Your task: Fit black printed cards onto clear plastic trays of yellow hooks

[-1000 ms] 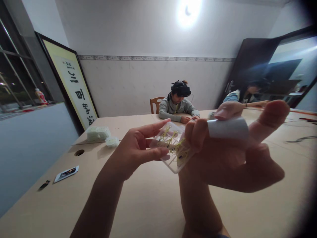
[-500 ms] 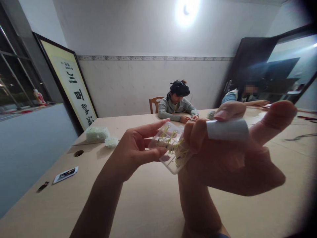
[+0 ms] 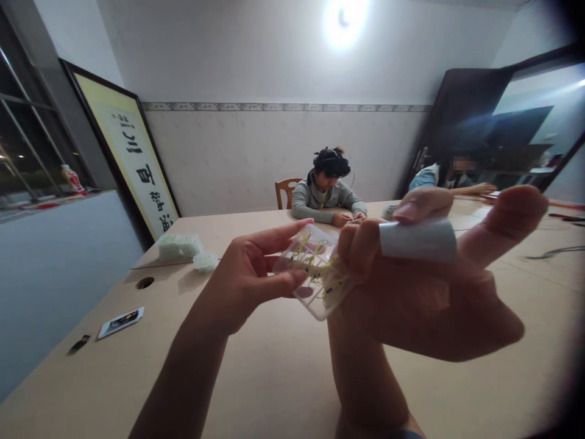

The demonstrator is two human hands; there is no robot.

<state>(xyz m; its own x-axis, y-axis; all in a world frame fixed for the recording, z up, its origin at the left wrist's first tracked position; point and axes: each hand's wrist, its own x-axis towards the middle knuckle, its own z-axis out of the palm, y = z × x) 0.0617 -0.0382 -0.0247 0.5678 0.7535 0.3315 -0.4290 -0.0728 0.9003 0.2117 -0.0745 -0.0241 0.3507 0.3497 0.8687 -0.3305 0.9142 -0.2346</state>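
My left hand (image 3: 256,274) pinches a small clear plastic compartment box (image 3: 315,311) by its left side, thumb in front and fingers behind. Inside lie several yellow-green cords (image 3: 326,274) with small dark bits and thin hook-like ends. Close to the camera, my right hand (image 3: 420,292) is closed, with curled fingers overlapping the box's right edge. A smooth silver-grey strip (image 3: 418,239) lies across those fingers under a digit; what it is, I cannot tell. Another finger sticks out to the right. Whether the right hand also grips the box is hidden.
On the table (image 3: 274,378) at left are stacked clear boxes (image 3: 179,247), a smaller clear box (image 3: 205,263), a round hole (image 3: 145,283), a printed card (image 3: 120,323) and a dark scrap (image 3: 79,344). One person (image 3: 326,189) sits opposite, another person (image 3: 452,174) farther right.
My right hand and the silver-grey strip have shifted very slightly left. My left hand and the clear box stay almost where they were.
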